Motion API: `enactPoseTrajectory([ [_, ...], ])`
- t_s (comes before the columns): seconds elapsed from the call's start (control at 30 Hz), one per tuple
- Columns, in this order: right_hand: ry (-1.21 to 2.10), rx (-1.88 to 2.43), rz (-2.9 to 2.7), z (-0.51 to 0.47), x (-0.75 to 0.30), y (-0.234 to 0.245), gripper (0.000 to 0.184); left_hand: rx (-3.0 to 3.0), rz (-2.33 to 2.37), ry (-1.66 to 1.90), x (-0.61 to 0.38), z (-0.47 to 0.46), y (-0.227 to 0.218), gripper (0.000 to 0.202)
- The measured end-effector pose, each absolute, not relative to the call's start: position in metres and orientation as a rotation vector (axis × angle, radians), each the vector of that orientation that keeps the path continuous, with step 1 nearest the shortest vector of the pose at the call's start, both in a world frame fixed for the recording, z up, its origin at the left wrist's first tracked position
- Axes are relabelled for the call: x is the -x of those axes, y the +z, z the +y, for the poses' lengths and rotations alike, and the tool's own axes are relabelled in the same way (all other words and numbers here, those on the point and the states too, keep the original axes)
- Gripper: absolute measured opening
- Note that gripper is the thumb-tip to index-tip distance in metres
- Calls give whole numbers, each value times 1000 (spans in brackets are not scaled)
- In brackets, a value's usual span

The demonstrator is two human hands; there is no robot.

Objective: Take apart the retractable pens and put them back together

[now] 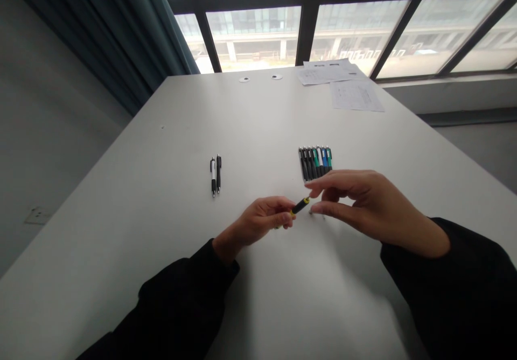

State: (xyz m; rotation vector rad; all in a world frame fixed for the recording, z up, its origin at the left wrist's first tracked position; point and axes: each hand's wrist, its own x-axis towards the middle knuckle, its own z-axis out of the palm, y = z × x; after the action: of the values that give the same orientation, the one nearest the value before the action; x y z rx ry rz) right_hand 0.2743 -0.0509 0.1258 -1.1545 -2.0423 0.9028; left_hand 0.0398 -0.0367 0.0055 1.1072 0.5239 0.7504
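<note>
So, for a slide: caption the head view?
Left hand holds a black-and-yellow pen, right hand at its tip, more pens beyond.

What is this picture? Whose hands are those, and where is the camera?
A person wears this camera on their head, looking down, so these are that person's own hands. Their left hand holds a black and yellow pen. Their right hand is right by the pen's tip. On the white table lie two pens, a row of colourful pens and some papers.
</note>
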Motion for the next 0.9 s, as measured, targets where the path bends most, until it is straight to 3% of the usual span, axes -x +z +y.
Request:
enactPoseTrajectory([
  [0.07, 944, 1258, -2020, -46, -279, 120, 31, -1104, 527, 759, -39, -37, 3, 29],
  [0.17, 777, 1591, -2229, -36, -286, 105, 17, -1105, 531, 764, -39, -39, 2, 31],
  [0.33, 646, 1891, -2568, -28, -289, 77, 16, -1098, 548, 766, -42, -41, 5, 36],
  [0.73, 715, 1794, -2623, -30, -292, 79, 11, -1084, 537, 746, -41, -44, 6, 33],
  [0.9, 1308, 1227, -2067, -42, -283, 110, 11, -1069, 511, 706, -39, -44, 4, 34],
])
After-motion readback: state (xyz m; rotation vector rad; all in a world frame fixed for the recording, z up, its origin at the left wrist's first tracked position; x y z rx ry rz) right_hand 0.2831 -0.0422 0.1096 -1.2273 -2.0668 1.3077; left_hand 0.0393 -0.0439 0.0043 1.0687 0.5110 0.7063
